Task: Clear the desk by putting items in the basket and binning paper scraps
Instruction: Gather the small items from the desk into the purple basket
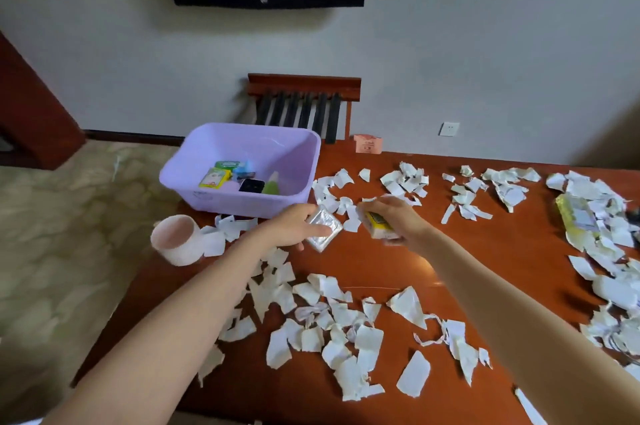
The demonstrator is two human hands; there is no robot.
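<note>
Working on the basket step, by the look of it: pinching a flat silver foil packet (325, 229) in the left hand (294, 227), and gripping a small yellow-labelled box (379, 227) in the right hand (394, 216), somewhat blurred. Holding both just above the worktop (381, 268) at the centre of the frame, just below and right of the lilac basket (211, 197), without touching it. Already keeping several small items (239, 178) inside that basket, among them a yellow-green packet and something black.

Leaving white paper scraps (343, 320) spread across nearly the whole worktop, thickest along the lower centre and the right edge, and half burying a yellow packet (568, 216) at far right. Standing at the worktop's left edge, a pale pink tub (176, 241), possibly serving as the bin, though not telling for sure.

Probably calling next for a short reach up and left over the basket's near rim, then releasing the packet and the box inside, taking care not to drag scraps in with them. Binning of the scraps looking barely begun.
</note>
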